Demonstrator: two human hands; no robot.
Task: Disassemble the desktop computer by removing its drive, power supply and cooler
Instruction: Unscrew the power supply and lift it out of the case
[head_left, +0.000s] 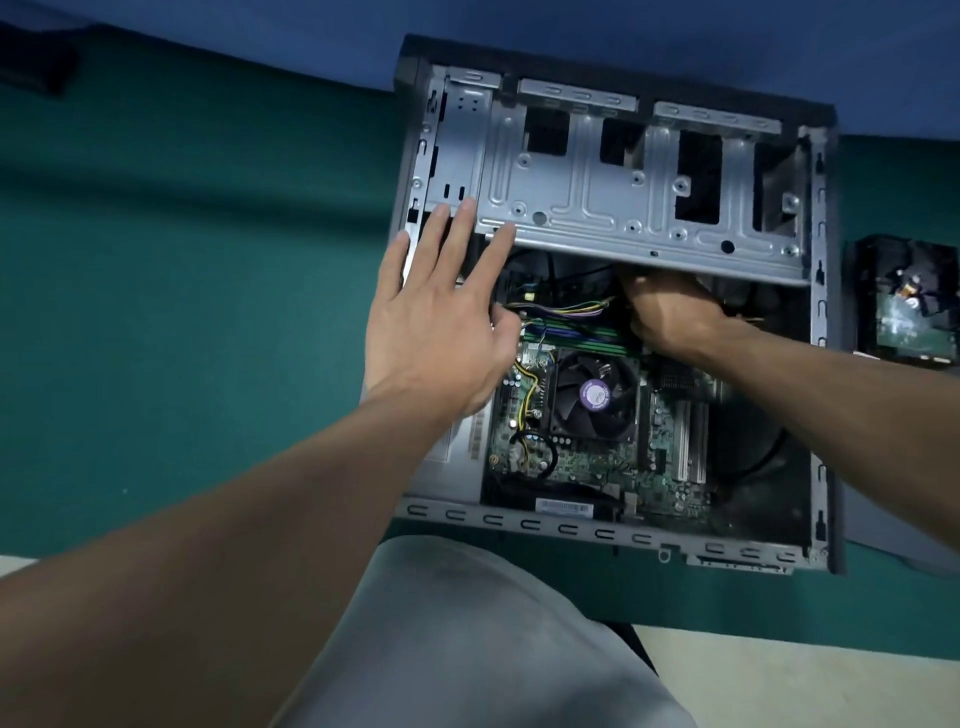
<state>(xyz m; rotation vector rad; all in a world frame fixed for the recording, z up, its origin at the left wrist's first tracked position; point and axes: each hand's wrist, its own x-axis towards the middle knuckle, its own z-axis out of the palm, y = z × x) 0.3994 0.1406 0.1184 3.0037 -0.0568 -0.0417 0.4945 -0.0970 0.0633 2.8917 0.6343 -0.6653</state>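
While left hand (441, 332) touches one case (519, 522), right hand (670, 312) reaches inside; one drive (906, 312) outside.

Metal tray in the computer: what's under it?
The right hand reaches under the metal tray, beside coloured wires. Its fingers, and whatever they touch, are covered by the tray.

I'm down on the floor of a plain room, likely a home or a makeshift repair corner rather than a workshop with a bench; I can't tell which. The case (571, 527) lies open on a green mat (182, 312). Beyond the case, the mat meets a blue surface (260, 41), either wall or cloth. On my side of the case, pale cream floor (779, 675) shows past the mat's edge, and my knee (467, 623) in grey cloth is bent just before the case. Right of the case, a bare drive (909, 312) lies on the mat.
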